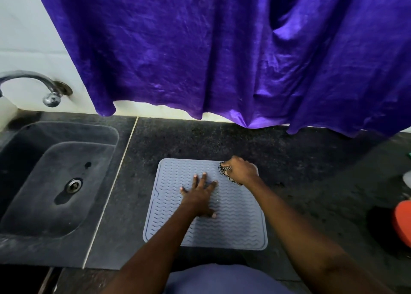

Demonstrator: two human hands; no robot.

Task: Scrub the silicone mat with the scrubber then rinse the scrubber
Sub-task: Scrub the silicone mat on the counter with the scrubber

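Observation:
A grey silicone mat (175, 207) with wavy ridges lies flat on the dark stone counter, in the lower middle of the head view. My left hand (199, 194) presses flat on the mat's centre, fingers spread. At the mat's far right corner, my right hand (241, 170) is closed around a dark mesh scrubber (223, 170), which touches the mat. Most of the scrubber is hidden under the fingers.
A dark sink (55, 182) with a drain sits to the left, below a metal tap (33, 84) on the wall. A purple curtain (222, 49) hangs over the counter's back edge. An orange object (402, 222) and other items lie at the right edge.

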